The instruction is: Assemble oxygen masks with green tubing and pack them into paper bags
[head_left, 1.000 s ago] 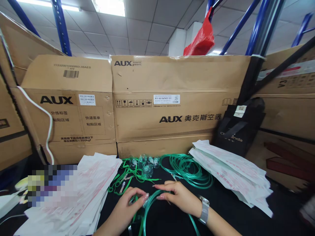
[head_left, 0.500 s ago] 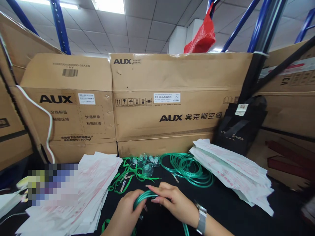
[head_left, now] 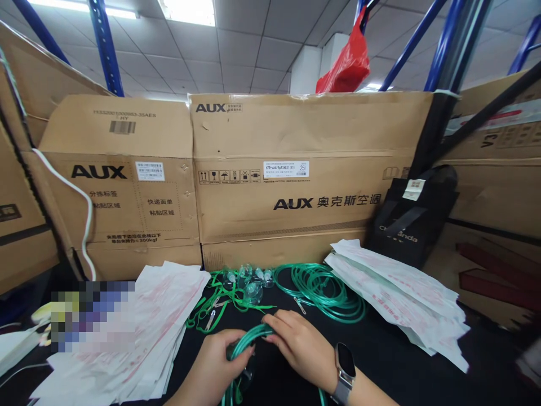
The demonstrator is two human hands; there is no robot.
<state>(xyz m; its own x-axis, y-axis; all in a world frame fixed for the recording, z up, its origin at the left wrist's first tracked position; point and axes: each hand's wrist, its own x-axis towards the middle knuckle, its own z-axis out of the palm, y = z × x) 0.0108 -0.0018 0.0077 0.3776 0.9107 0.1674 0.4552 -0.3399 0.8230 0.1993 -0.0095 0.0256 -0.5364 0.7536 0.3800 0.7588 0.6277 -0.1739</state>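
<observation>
Between my two hands a bundle of green plastic tubing (head_left: 250, 338) curves in an arch. My left hand (head_left: 224, 358) is closed round its left side, thumb on the near face. On the right end, my right hand (head_left: 300, 344) pinches the tubing with fingers and thumb; a watch (head_left: 345, 363) is on that wrist. Loops of the tubing hang below both hands and leave the bottom of the view. Under my left hand a small clear piece and a bit of green strap show, partly hidden. Beyond my hands lie clear masks (head_left: 253, 292) with green straps (head_left: 217, 304).
A coil of green tubing (head_left: 325, 293) lies behind my right hand. White printed packets are stacked at left (head_left: 139, 332) and right (head_left: 397, 299). Cardboard boxes (head_left: 296, 225) stand along the back, with a black bag (head_left: 406, 220) at the right. A pixelated patch covers something at far left.
My right hand has rolled over, so the watch face now shows. More tubing is gathered in my left hand, and its loops now show lower down.
</observation>
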